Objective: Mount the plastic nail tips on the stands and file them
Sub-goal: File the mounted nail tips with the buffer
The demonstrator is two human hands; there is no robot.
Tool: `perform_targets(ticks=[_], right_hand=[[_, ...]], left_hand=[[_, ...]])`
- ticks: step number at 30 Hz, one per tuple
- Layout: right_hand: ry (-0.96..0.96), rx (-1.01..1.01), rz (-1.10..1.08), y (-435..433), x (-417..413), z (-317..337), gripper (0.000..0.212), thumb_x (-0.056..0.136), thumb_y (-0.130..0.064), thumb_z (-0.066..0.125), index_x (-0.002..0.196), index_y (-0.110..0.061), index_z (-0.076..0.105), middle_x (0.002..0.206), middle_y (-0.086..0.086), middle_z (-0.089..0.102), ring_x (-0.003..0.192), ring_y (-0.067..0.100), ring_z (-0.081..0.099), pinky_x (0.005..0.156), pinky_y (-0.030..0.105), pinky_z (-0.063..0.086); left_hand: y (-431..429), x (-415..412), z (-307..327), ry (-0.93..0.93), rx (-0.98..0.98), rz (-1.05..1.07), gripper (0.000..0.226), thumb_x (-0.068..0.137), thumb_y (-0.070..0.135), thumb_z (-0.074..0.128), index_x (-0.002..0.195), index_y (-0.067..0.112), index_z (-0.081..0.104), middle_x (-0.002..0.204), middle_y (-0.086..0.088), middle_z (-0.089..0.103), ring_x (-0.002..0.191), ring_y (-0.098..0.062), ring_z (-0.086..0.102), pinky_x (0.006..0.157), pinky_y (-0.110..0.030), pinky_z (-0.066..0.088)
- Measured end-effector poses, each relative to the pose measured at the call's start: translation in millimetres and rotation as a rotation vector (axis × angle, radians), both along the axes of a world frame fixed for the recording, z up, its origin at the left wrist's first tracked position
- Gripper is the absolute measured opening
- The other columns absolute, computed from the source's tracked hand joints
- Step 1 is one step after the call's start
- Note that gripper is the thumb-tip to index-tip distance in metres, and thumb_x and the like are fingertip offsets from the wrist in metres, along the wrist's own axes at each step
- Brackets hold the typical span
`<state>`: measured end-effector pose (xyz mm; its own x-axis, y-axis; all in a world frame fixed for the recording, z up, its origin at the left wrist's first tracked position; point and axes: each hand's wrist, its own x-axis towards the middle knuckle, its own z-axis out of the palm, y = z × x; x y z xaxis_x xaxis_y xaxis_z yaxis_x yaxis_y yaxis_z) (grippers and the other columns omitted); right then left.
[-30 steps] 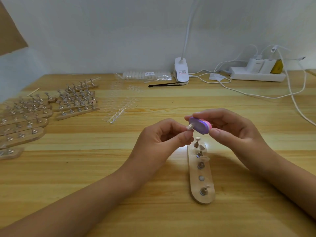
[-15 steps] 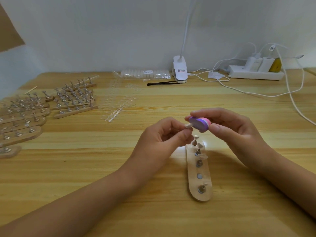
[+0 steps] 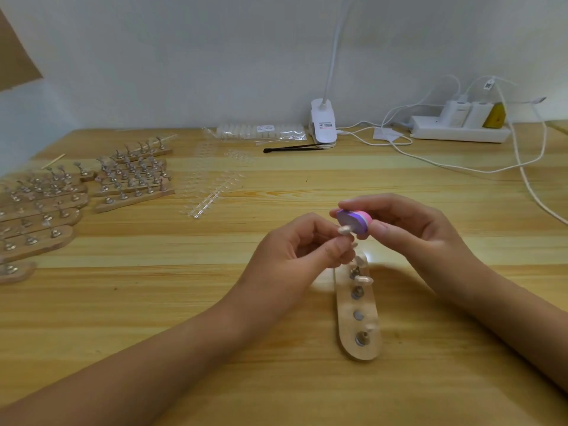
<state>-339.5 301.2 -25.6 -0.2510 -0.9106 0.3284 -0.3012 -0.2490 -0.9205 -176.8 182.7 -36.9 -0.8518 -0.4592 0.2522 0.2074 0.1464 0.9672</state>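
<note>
Hands first: the left hand [image 3: 295, 250] pinches one tip [image 3: 344, 230] between thumb and forefinger, with the tip poking out to the right. I can't tell from here whether it sits on a little peg or is held bare. The right hand [image 3: 415, 238] pinches a small purple-and-pink file [image 3: 353, 221], thumb under and fingers on top, and its purple face touches the tip's end. My read is filing, mid-stroke, with both hands up off the table [image 3: 399, 395].

To do this bit well, I'd go with short, light strokes in one direction, with the file flat to the edge rather than rocking. That tip looks thin and springy, so a hard push probably bends it or pops it out of the pinch. Gripping close to the free edge should cut the wobble.

Right below the hands lies a wooden stand [image 3: 345, 330] with a row of metal pegs [image 3: 358, 315]. One peg near the far end carries a mounted tip [image 3: 364, 279]. A couple of the nearer ones look bare, though clear plastic is hard to spot. Off left there's a pile of more stands [image 3: 132, 186], and clear strips [image 3: 212, 192] lie between those and the hands. Plenty left to do, I'd guess. The lamp [image 3: 322, 124] and power strip [image 3: 458, 133] sit by the back wall.
</note>
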Motion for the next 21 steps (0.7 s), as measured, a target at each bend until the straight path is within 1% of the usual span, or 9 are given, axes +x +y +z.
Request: perform_targets(ticks=[2, 4, 6, 8, 10, 12, 14, 18, 21], right_hand=[[0.009, -0.011, -0.004, 0.6, -0.3, 1.4, 0.028, 0.091, -0.026, 0.059, 0.117, -0.021, 0.069, 0.118, -0.001, 0.071, 0.113, 0.016, 0.065, 0.089, 0.02, 0.051], [0.013, 0.005, -0.002, 0.1, 0.4, 0.8, 0.03, 0.09, -0.03, 0.058, 0.117, -0.022, 0.069, 0.117, -0.003, 0.071, 0.112, 0.014, 0.065, 0.088, 0.017, 0.05], [-0.001, 0.022, 0.0, -0.5, 0.9, -0.2, 0.031, 0.089, -0.031, 0.058, 0.117, -0.021, 0.069, 0.116, -0.003, 0.072, 0.111, 0.012, 0.066, 0.087, 0.016, 0.05], [0.003, 0.0, 0.005, 0.8, 1.4, 0.0, 0.031, 0.09, -0.03, 0.057, 0.117, -0.021, 0.07, 0.116, -0.002, 0.072, 0.111, 0.014, 0.066, 0.087, 0.018, 0.051], [0.036, -0.04, 0.0, 1.9, 3.1, 1.4, 0.029, 0.091, -0.029, 0.058, 0.117, -0.022, 0.07, 0.117, 0.0, 0.071, 0.11, 0.018, 0.067, 0.088, 0.022, 0.053], [0.051, -0.049, -0.033, 1.1, 4.5, 1.3, 0.028, 0.09, -0.032, 0.061, 0.115, -0.027, 0.071, 0.117, 0.0, 0.07, 0.108, 0.021, 0.066, 0.089, 0.029, 0.055], [0.047, -0.039, -0.079, -0.2, 5.0, 0.7, 0.028, 0.087, -0.037, 0.063, 0.112, -0.03, 0.072, 0.116, -0.002, 0.071, 0.108, 0.019, 0.066, 0.093, 0.032, 0.054], [0.092, -0.087, -0.055, 1.4, 9.2, 2.0, 0.031, 0.089, -0.04, 0.064, 0.116, -0.026, 0.07, 0.115, 0.003, 0.069, 0.111, 0.024, 0.064, 0.094, 0.032, 0.053], [0.079, -0.047, -0.081, -0.5, 7.3, 1.3, 0.024, 0.091, -0.039, 0.065, 0.113, -0.032, 0.072, 0.114, 0.0, 0.07, 0.11, 0.02, 0.065, 0.095, 0.033, 0.053]], left_hand=[[-2.9, -0.8, 0.9, -0.008, 0.068, 0.035, 0.004, 0.083, 0.033, 0.067, 0.082, 0.033, 0.071, 0.084, 0.0, 0.076, 0.085, -0.011, 0.072, 0.077, -0.018, 0.053], [-4.2, -0.2, 0.0, -0.025, 0.042, 0.032, 0.005, 0.084, 0.031, 0.067, 0.086, 0.03, 0.072, 0.085, 0.0, 0.075, 0.086, -0.011, 0.072, 0.078, -0.019, 0.054], [-1.8, 0.6, 0.3, -0.045, 0.014, -0.02, 0.008, 0.089, 0.027, 0.065, 0.092, 0.027, 0.073, 0.086, 0.001, 0.075, 0.086, -0.01, 0.071, 0.079, -0.019, 0.053], [-0.2, -0.8, 0.1, -0.056, 0.06, -0.035, 0.013, 0.089, 0.027, 0.064, 0.095, 0.022, 0.074, 0.086, 0.001, 0.075, 0.086, -0.009, 0.071, 0.079, -0.018, 0.053], [-1.9, -1.8, 0.3, -0.052, 0.127, -0.013, 0.019, 0.086, 0.027, 0.064, 0.097, 0.015, 0.074, 0.084, 0.0, 0.075, 0.084, -0.009, 0.071, 0.078, -0.018, 0.054], [-3.6, -1.6, 0.2, -0.039, 0.121, 0.009, 0.019, 0.083, 0.028, 0.065, 0.096, 0.016, 0.073, 0.084, -0.001, 0.076, 0.085, -0.011, 0.072, 0.079, -0.019, 0.054], [-2.3, -0.6, 0.9, -0.029, 0.098, 0.004, 0.018, 0.082, 0.03, 0.065, 0.095, 0.019, 0.073, 0.085, -0.001, 0.076, 0.086, -0.012, 0.072, 0.079, -0.019, 0.054], [-0.5, -0.8, 1.7, -0.022, 0.127, 0.012, 0.017, 0.083, 0.03, 0.065, 0.094, 0.019, 0.073, 0.081, -0.003, 0.075, 0.081, -0.011, 0.071, 0.075, -0.018, 0.053], [-0.6, 0.2, 2.0, -0.02, 0.095, 0.005, 0.02, 0.084, 0.031, 0.064, 0.095, 0.017, 0.072, 0.077, -0.001, 0.073, 0.078, -0.01, 0.07, 0.074, -0.019, 0.054]])
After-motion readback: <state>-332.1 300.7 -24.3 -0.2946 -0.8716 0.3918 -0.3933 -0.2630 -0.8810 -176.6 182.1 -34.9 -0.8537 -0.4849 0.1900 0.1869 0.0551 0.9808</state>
